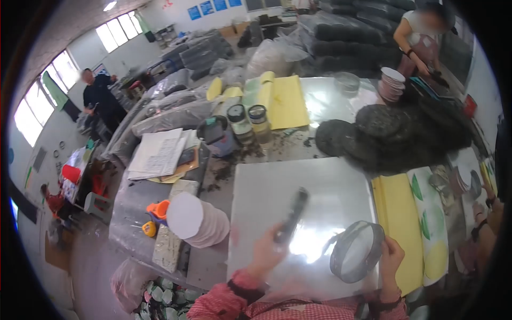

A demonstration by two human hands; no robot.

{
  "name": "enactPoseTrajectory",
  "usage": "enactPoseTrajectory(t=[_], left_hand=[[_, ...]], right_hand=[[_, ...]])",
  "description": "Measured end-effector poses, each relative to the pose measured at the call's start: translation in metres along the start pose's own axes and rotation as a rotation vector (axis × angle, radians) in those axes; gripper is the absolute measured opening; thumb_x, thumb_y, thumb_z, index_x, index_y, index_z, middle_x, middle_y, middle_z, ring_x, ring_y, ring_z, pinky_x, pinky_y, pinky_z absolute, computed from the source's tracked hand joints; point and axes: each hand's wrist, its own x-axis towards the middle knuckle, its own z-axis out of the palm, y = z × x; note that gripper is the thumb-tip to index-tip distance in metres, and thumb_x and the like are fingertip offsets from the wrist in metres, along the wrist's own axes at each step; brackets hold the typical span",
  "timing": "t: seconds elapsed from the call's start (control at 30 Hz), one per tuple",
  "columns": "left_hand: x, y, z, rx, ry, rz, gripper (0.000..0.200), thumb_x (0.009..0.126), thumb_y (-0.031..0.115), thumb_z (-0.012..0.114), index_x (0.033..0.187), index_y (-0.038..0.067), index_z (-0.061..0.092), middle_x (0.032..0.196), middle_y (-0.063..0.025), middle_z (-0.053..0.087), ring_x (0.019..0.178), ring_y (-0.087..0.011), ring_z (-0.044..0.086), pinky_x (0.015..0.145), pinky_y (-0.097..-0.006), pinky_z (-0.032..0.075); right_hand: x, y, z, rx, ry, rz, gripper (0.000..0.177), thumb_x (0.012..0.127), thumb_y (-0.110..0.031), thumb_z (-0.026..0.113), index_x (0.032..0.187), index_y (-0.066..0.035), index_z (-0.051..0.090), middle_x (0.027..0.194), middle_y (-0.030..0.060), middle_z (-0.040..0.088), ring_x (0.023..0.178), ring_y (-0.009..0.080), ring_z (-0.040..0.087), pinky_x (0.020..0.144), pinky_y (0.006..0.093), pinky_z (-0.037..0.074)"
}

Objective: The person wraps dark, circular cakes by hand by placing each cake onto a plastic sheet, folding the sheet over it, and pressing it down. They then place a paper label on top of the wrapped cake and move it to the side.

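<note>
Silver board [266,186]: is lying flat on the table, making the centre of the clock used here.
Left hand [265,253]: is reaching in at 7 o'clock, its fingers closing around the lower end of a dark elongated object [294,213]; motion is blurring both.
Dark elongated object: is slanting up toward 12 o'clock over the board, its exact kind being too blurred to tell.
Right hand [393,257]: is working at 4 o'clock, thumb and fingers closing on the side of a dark round hoop [336,262].
Dark round hoop: is tilting over the board's lower part at 4 o'clock; whether it is touching the surface, one cannot tell.
White disc stack [198,221]: is leaning just beside the board at 9 o'clock, with an orange tool [158,209] lying beyond it.
Yellow sheet [402,234]: is running along the 3 o'clock edge.
Lidded jars [248,125]: are standing side by side at 11 o'clock.
Dark round pads [381,125]: are piling up at 1 o'clock.
Co-worker [421,42]: is bending over dark material, farther off at 1 o'clock.
</note>
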Motion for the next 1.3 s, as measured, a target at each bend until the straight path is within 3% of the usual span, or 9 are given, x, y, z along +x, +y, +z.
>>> enactPoseTrajectory(t=[0.07, 0.3, 0.53, 0.6, 0.7, 0.9, 1.17, 1.23, 1.3], left_hand=[[0.004, -0.056, -0.011, -0.977, 0.242, -0.303, 0.034, 0.094, 0.020, 0.059, 0.125, 0.006, 0.057, 0.121, -0.0096, 0.065, 0.119, -0.0227, 0.061, 0.096, -0.0455, 0.051], [0.000, -0.083, -0.035, -1.318, -0.013, -0.667, 0.036, 0.102, 0.029, 0.055, 0.127, 0.003, 0.056, 0.118, -0.0084, 0.065, 0.108, -0.0182, 0.062, 0.096, -0.0402, 0.050], [-0.056, -0.078, -0.135, -0.376, -0.013, -0.409, 0.054, 0.095, 0.012, 0.071, 0.141, -0.006, 0.049, 0.118, -0.0077, 0.068, 0.104, -0.0148, 0.064, 0.093, -0.0289, 0.051], [-0.091, -0.033, -0.205, -0.027, -0.422, -0.636, 0.050, 0.094, 0.016, 0.073, 0.136, -0.005, 0.056, 0.118, -0.0055, 0.070, 0.104, -0.0145, 0.064, 0.094, -0.0321, 0.050], [-0.156, -0.085, -0.239, 0.205, -0.909, -0.383, 0.040, 0.088, 0.021, 0.079, 0.121, 0.002, 0.068, 0.114, -0.0058, 0.072, 0.100, -0.0181, 0.066, 0.092, -0.0361, 0.050], [-0.122, -0.089, -0.117, 0.442, -0.565, 0.348, 0.027, 0.075, 0.036, 0.083, 0.082, 0.015, 0.068, 0.095, -0.0041, 0.065, 0.098, -0.0305, 0.061, 0.091, -0.0420, 0.047], [-0.106, -0.083, -0.120, 0.353, -0.689, 0.181, 0.013, 0.092, 0.022, 0.067, 0.093, 0.011, 0.075, 0.088, -0.0074, 0.067, 0.092, -0.0282, 0.061, 0.085, -0.0394, 0.048], [-0.081, -0.068, -0.123, 0.425, -0.679, 0.208, 0.014, 0.092, 0.021, 0.066, 0.091, 0.009, 0.073, 0.086, -0.0084, 0.066, 0.091, -0.0283, 0.060, 0.084, -0.0401, 0.048], [-0.057, -0.041, -0.124, 0.234, -0.212, 0.003, 0.009, 0.087, 0.014, 0.069, 0.090, 0.007, 0.072, 0.088, -0.0079, 0.068, 0.088, -0.0289, 0.062, 0.077, -0.0411, 0.048]], right_hand=[[0.006, -0.004, -0.002, -0.031, -0.010, -0.028, 0.022, 0.094, 0.000, 0.064, 0.114, 0.008, 0.070, 0.098, 0.0113, 0.073, 0.085, 0.0147, 0.068, 0.081, 0.0280, 0.055], [0.002, -0.029, 0.038, -0.242, -0.246, -0.094, 0.027, 0.092, -0.006, 0.065, 0.117, 0.004, 0.068, 0.098, 0.0180, 0.074, 0.086, 0.0228, 0.074, 0.075, 0.0311, 0.060], [0.003, -0.040, 0.055, -0.192, -0.512, -0.151, 0.050, 0.087, -0.016, 0.073, 0.131, 0.004, 0.059, 0.121, 0.0258, 0.066, 0.103, 0.0346, 0.070, 0.084, 0.0386, 0.060], [0.002, -0.033, 0.057, -0.172, -0.557, -0.127, 0.058, 0.086, -0.020, 0.076, 0.135, 0.003, 0.057, 0.131, 0.0274, 0.061, 0.113, 0.0368, 0.067, 0.091, 0.0416, 0.058], [-0.010, -0.030, 0.051, -0.354, -0.639, -0.486, 0.080, 0.075, -0.030, 0.086, 0.142, -0.002, 0.052, 0.149, 0.0312, 0.042, 0.131, 0.0439, 0.052, 0.103, 0.0462, 0.050], [-0.025, 0.001, 0.053, -0.343, -0.737, -0.433, 0.043, 0.072, -0.040, 0.088, 0.098, -0.009, 0.073, 0.158, 0.0361, 0.020, 0.143, 0.0535, 0.032, 0.114, 0.0503, 0.039], [-0.068, -0.061, 0.044, -0.029, -1.135, -0.800, 0.029, 0.079, -0.019, 0.080, 0.103, -0.005, 0.072, 0.153, 0.0368, 0.032, 0.139, 0.0488, 0.041, 0.112, 0.0456, 0.042], [-0.102, -0.077, 0.080, 0.141, -1.328, -0.283, 0.023, 0.085, -0.018, 0.073, 0.098, 0.001, 0.071, 0.154, 0.0369, 0.030, 0.139, 0.0485, 0.040, 0.111, 0.0455, 0.042], [-0.118, -0.087, 0.117, 0.107, -1.365, -0.480, 0.023, 0.087, -0.019, 0.070, 0.099, 0.001, 0.070, 0.154, 0.0368, 0.029, 0.140, 0.0486, 0.040, 0.110, 0.0455, 0.043]])
